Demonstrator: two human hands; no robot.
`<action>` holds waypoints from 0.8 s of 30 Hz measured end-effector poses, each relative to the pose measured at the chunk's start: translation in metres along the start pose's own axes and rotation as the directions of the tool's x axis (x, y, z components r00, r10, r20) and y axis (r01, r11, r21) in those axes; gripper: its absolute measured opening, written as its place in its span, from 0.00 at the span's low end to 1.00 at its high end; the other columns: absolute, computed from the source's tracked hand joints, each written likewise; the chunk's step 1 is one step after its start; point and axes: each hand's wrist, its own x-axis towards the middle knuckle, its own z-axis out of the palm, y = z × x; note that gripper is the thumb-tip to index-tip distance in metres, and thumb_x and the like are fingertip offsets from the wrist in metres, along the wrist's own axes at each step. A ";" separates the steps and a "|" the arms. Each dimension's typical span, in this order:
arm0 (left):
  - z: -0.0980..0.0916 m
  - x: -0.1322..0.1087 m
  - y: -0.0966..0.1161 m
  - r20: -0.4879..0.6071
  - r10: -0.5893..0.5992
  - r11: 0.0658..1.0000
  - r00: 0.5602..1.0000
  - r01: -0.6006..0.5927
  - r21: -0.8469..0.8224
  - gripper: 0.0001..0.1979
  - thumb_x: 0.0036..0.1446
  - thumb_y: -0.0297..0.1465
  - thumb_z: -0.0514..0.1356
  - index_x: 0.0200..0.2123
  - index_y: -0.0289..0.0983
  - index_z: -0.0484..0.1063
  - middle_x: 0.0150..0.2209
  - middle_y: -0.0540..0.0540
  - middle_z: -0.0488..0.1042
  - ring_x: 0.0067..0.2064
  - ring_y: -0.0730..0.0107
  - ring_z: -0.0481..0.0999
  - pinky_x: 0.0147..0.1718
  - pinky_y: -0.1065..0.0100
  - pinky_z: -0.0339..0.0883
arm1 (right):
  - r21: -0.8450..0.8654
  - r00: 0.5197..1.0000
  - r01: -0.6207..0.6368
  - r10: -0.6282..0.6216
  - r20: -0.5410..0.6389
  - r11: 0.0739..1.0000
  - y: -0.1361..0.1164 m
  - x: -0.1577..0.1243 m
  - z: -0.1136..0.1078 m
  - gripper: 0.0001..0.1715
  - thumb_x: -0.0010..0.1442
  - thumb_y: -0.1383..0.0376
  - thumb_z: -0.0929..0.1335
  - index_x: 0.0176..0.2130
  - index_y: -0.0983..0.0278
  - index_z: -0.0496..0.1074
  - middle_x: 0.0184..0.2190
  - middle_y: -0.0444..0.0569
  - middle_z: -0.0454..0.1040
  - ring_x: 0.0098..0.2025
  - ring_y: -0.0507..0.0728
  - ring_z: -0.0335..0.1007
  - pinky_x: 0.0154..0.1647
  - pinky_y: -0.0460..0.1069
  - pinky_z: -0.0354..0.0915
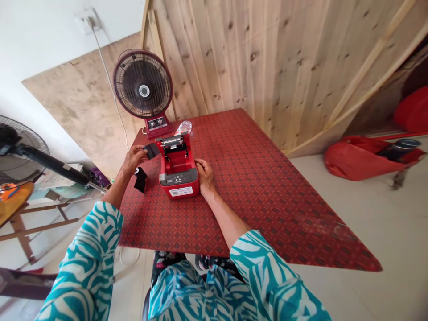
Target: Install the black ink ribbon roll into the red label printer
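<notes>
A red thermal label printer (pixel 178 167) stands on the red patterned table (pixel 254 191), its lid open and its roller mechanism showing at the far end. My left hand (pixel 133 161) is shut on a flat black piece (pixel 152 150), holding it just left of the printer's open top. My right hand (pixel 204 174) grips the printer's right side, fingers curled against its wall. A second black piece (pixel 140 179) lies on the table below my left hand. What either black piece is, I cannot tell.
A maroon desk fan (pixel 143 84) and a clear plastic bottle (pixel 183 128) stand at the table's far end. A floor fan (pixel 16 149) with a black pole stands at the left. A red bag (pixel 364 158) lies on the floor at the right, beyond the table's edge.
</notes>
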 end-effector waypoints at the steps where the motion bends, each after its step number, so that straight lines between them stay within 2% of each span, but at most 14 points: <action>1: -0.008 -0.007 0.002 0.036 -0.037 0.985 0.999 0.043 -0.169 0.14 0.49 0.34 0.65 0.39 0.38 0.70 0.31 0.50 0.77 0.32 0.68 0.80 0.38 0.65 0.76 | 0.008 1.000 -0.004 0.004 0.001 1.000 0.001 0.000 0.000 0.20 0.55 0.53 0.65 0.40 0.59 0.79 0.43 0.50 0.82 0.50 0.62 0.75 0.59 0.61 0.66; 4: -0.023 -0.033 0.002 0.122 -0.115 0.870 0.986 0.159 -0.466 0.09 0.54 0.34 0.63 0.37 0.38 0.72 0.27 0.51 0.77 0.28 0.71 0.78 0.32 0.68 0.75 | 0.029 1.000 -0.009 0.009 0.010 1.000 0.005 0.001 -0.002 0.19 0.54 0.53 0.66 0.40 0.59 0.80 0.43 0.50 0.82 0.50 0.62 0.75 0.59 0.62 0.66; 6: -0.025 -0.053 -0.001 0.151 -0.146 0.807 0.978 0.206 -0.553 0.06 0.58 0.34 0.61 0.38 0.38 0.74 0.25 0.51 0.76 0.26 0.71 0.78 0.29 0.70 0.75 | 0.036 1.000 -0.004 0.004 0.014 0.999 0.007 0.002 -0.003 0.19 0.55 0.53 0.66 0.40 0.59 0.80 0.42 0.49 0.81 0.49 0.62 0.75 0.58 0.61 0.67; 8: -0.022 -0.071 -0.005 0.193 -0.147 0.763 0.970 0.236 -0.602 0.09 0.62 0.33 0.59 0.43 0.40 0.76 0.25 0.51 0.77 0.25 0.72 0.77 0.28 0.71 0.74 | 0.037 1.000 0.005 -0.005 0.019 0.999 0.010 0.002 -0.004 0.18 0.55 0.54 0.66 0.40 0.59 0.79 0.42 0.49 0.82 0.49 0.62 0.75 0.56 0.60 0.68; 11: -0.013 -0.092 -0.006 0.262 -0.102 0.726 0.960 0.252 -0.640 0.16 0.64 0.32 0.59 0.54 0.43 0.75 0.33 0.50 0.81 0.26 0.74 0.77 0.25 0.72 0.73 | 0.038 1.000 0.013 -0.014 0.024 0.999 0.013 0.003 -0.005 0.17 0.56 0.55 0.65 0.40 0.58 0.79 0.41 0.48 0.82 0.48 0.61 0.75 0.53 0.58 0.70; 13: -0.008 -0.101 -0.004 0.295 -0.073 0.706 0.953 0.259 -0.659 0.19 0.64 0.32 0.60 0.58 0.43 0.73 0.37 0.49 0.81 0.27 0.75 0.77 0.24 0.74 0.73 | 0.034 0.999 0.027 -0.028 0.020 0.999 0.016 0.003 -0.005 0.18 0.57 0.55 0.65 0.41 0.58 0.79 0.40 0.48 0.81 0.48 0.60 0.75 0.52 0.58 0.70; 16: -0.004 -0.109 0.000 0.341 -0.042 0.697 0.939 0.272 -0.663 0.22 0.60 0.32 0.64 0.58 0.43 0.72 0.39 0.48 0.81 0.29 0.73 0.79 0.26 0.73 0.75 | 0.028 0.999 0.050 -0.051 0.016 0.998 0.019 0.003 -0.005 0.17 0.57 0.55 0.65 0.41 0.58 0.79 0.40 0.47 0.81 0.47 0.60 0.75 0.51 0.57 0.70; 20: -0.003 -0.113 0.010 0.393 0.026 0.739 0.919 0.247 -0.626 0.27 0.52 0.31 0.71 0.56 0.41 0.74 0.46 0.45 0.82 0.41 0.65 0.83 0.40 0.66 0.80 | 0.030 0.999 0.037 -0.037 0.023 0.999 0.018 0.003 -0.005 0.17 0.57 0.55 0.65 0.40 0.58 0.79 0.40 0.47 0.81 0.47 0.60 0.75 0.51 0.57 0.71; 24: -0.009 -0.114 0.027 0.398 0.081 0.759 0.914 0.202 -0.619 0.30 0.49 0.36 0.71 0.57 0.39 0.75 0.46 0.43 0.82 0.41 0.63 0.83 0.40 0.65 0.80 | 0.027 1.000 0.014 -0.014 0.027 1.000 0.014 0.002 -0.005 0.17 0.56 0.55 0.66 0.41 0.58 0.79 0.41 0.48 0.81 0.47 0.60 0.75 0.53 0.58 0.70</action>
